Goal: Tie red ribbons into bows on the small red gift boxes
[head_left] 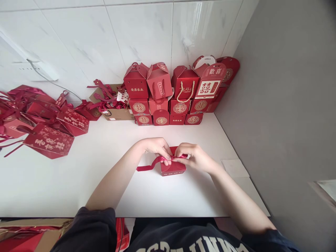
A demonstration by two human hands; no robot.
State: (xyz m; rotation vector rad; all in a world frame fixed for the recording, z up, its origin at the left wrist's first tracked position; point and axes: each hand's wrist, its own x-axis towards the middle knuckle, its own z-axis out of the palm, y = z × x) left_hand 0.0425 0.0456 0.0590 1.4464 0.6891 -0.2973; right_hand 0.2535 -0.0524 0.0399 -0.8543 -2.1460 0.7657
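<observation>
A small red gift box (173,170) with pale lettering along its lower front stands on the white table, between my hands. Across its top runs a dark pink ribbon (148,168), whose loose end trails left over the tabletop. My left hand (159,148) pinches the ribbon above the box at its left side. From the right, my right hand (193,155) grips the same ribbon between thumb and fingers. The two hands nearly meet over the middle of the box top, and the fingers partly cover the ribbon there.
Stacked red gift boxes (161,117) stand against the tiled wall. Beside them is a cardboard box (118,114) full of ribbons and tags. More red boxes (49,140) are heaped on the left. A grey partition (275,105) borders the white table (105,189) on the right.
</observation>
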